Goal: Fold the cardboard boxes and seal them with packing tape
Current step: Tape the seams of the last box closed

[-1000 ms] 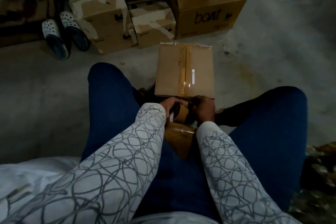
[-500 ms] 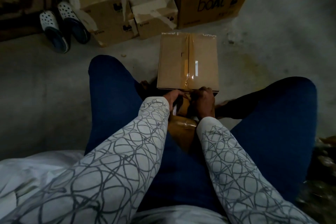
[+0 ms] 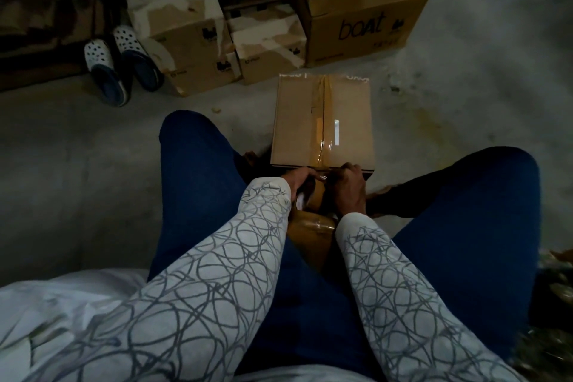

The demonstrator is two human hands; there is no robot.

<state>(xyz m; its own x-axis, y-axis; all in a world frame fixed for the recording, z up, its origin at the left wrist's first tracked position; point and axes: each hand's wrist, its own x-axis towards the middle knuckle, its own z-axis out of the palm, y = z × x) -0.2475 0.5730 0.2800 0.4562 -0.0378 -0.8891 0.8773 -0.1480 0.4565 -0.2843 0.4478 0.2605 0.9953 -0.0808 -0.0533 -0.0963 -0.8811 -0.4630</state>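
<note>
A closed cardboard box [image 3: 297, 124] stands on the floor between my legs, with a shiny strip of brown packing tape [image 3: 322, 121] running down its centre seam. At the box's near edge, my left hand [image 3: 296, 183] grips the brown tape roll [image 3: 316, 200]. My right hand [image 3: 348, 189] is curled beside the roll, and its fingers pinch the tape where it comes over the box edge. Below the roll, a brown taped surface [image 3: 310, 229] shows between my sleeves; what it is cannot be told.
Three worn cardboard boxes line the wall beyond: a torn one [image 3: 183, 37], a small one [image 3: 269, 46] and a large one printed "boat" [image 3: 362, 25]. A pair of clogs [image 3: 121, 62] lies at the left. Bare concrete floor [image 3: 77, 170] spreads on both sides.
Both hands with the tape roll have moved forward, up to the box's near edge. The box itself stays where it was.
</note>
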